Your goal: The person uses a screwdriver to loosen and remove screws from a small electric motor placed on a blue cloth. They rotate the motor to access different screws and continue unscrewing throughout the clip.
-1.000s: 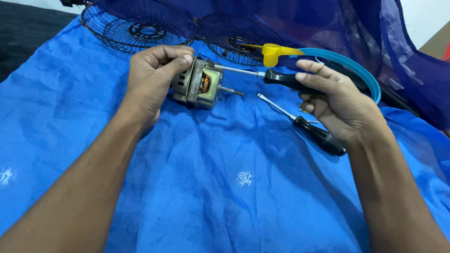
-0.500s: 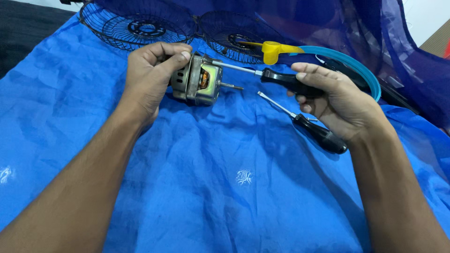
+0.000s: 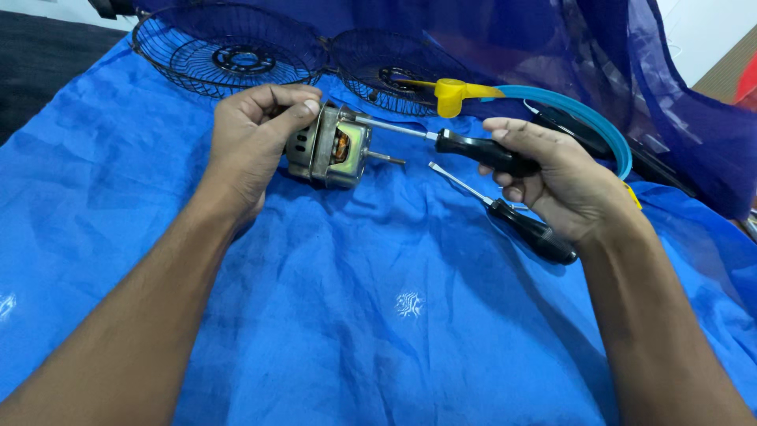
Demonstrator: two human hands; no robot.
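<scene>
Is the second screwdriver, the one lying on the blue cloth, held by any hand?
No, the second screwdriver lies loose on the blue cloth, while the right hand grips another screwdriver set against the motor.

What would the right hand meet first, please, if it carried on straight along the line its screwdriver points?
The right hand points its screwdriver leftward at the motor that the left hand holds. The tip already looks to be at the motor's upper edge, so that comes first.
</scene>
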